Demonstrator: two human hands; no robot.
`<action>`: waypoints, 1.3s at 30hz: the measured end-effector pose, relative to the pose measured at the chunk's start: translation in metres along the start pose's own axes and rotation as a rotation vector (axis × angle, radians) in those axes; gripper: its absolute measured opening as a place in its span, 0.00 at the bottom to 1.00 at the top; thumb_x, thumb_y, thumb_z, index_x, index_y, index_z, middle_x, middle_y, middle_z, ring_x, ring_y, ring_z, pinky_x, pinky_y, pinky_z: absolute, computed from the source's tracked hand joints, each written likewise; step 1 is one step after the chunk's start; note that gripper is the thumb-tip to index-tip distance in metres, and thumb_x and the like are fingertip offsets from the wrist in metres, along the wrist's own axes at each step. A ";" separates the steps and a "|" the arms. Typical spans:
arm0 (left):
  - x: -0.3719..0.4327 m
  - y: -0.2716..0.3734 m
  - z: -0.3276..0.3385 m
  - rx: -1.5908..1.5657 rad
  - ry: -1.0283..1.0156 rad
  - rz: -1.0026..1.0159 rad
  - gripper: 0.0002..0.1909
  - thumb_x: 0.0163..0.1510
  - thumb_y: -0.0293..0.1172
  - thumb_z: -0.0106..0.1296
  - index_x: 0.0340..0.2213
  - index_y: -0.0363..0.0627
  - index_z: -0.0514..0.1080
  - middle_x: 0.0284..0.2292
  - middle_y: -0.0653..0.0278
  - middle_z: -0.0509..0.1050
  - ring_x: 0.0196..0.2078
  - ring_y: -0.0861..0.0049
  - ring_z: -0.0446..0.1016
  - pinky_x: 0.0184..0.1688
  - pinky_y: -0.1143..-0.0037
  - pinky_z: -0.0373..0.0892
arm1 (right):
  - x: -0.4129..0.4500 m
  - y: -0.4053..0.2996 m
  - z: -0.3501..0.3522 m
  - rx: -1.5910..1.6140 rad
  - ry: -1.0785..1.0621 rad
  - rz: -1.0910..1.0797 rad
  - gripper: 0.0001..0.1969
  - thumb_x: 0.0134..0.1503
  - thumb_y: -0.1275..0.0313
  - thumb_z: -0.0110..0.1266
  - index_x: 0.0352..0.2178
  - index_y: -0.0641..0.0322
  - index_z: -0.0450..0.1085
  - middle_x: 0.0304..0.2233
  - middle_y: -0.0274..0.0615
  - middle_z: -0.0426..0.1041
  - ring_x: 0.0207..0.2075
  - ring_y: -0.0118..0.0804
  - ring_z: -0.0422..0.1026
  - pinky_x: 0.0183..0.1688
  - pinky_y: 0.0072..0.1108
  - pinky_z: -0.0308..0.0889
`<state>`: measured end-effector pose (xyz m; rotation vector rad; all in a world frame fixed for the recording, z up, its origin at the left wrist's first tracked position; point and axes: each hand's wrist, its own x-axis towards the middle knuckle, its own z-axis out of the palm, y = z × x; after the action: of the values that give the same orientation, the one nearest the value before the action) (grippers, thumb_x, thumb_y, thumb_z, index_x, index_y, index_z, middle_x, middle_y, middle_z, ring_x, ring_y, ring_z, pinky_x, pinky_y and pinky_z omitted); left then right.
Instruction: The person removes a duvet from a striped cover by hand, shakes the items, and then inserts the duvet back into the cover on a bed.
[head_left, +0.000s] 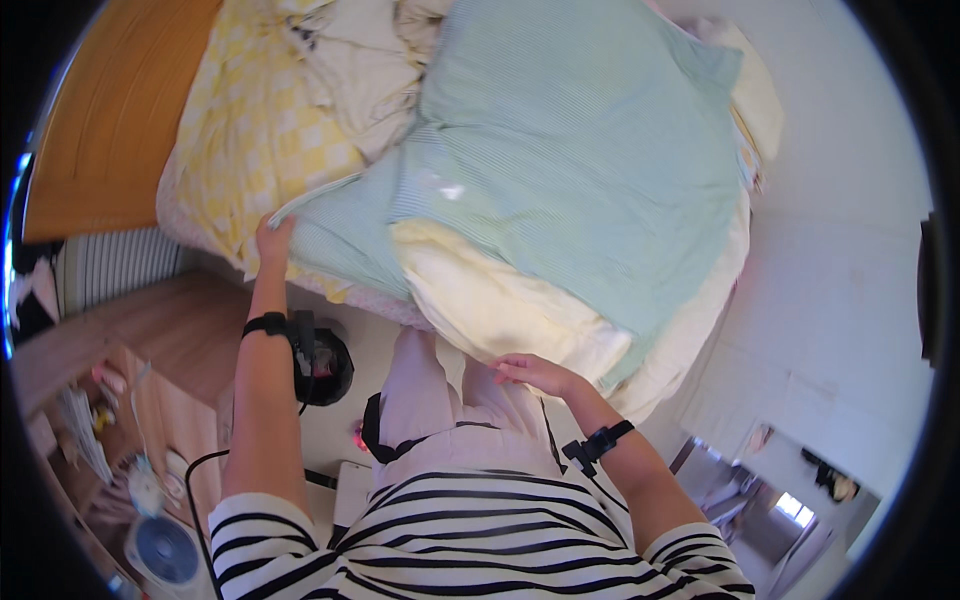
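Observation:
A pale green striped duvet cover (585, 142) is spread over the bed. My left hand (275, 234) is shut on its near left corner and pulls that edge out to the left. From under the cover a cream-yellow quilt (502, 300) shows, folded along the near side of the bed. My right hand (531, 373) is at the quilt's near edge, its fingers loosely bent and apart, with nothing seen in them. Whether the fingertips touch the quilt is hard to tell.
A yellow checked sheet (247, 150) and a crumpled beige cloth (360, 75) lie on the bed's left part. An orange wooden headboard or panel (120, 120) stands beyond. Below left are a black bin (330, 371), a wooden desk (180, 330) and a fan (166, 550). A white wall (832, 247) rises at right.

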<state>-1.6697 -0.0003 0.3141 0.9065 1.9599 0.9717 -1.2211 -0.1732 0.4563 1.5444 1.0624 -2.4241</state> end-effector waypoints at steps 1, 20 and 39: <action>0.018 -0.040 -0.011 0.153 0.085 -0.040 0.14 0.39 0.31 0.53 0.29 0.34 0.68 0.23 0.60 0.71 0.25 0.74 0.69 0.28 0.77 0.64 | -0.003 0.016 0.006 0.007 0.061 0.017 0.21 0.52 0.58 0.40 0.43 0.60 0.59 0.34 0.36 0.67 0.38 0.25 0.63 0.43 0.18 0.55; -0.260 0.160 0.252 0.622 -1.849 0.817 0.19 0.42 0.25 0.47 0.40 0.41 0.63 0.37 0.54 0.66 0.41 0.63 0.65 0.43 0.74 0.61 | 0.036 0.212 -0.034 1.631 1.357 -0.693 0.21 0.49 0.70 0.45 0.45 0.61 0.53 0.39 0.43 0.63 0.37 0.35 0.66 0.36 0.24 0.64; -0.345 0.195 0.333 -0.187 -1.178 -0.530 0.23 0.46 0.35 0.41 0.43 0.35 0.58 0.42 0.52 0.64 0.43 0.64 0.65 0.44 0.70 0.61 | 0.013 0.209 -0.103 1.298 0.979 -0.310 0.24 0.46 0.58 0.48 0.41 0.65 0.60 0.36 0.42 0.65 0.29 0.28 0.65 0.33 0.21 0.63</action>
<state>-1.1776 -0.0919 0.4442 0.5663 0.9638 0.1713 -1.0623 -0.2671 0.3137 3.2902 -0.6776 -2.5973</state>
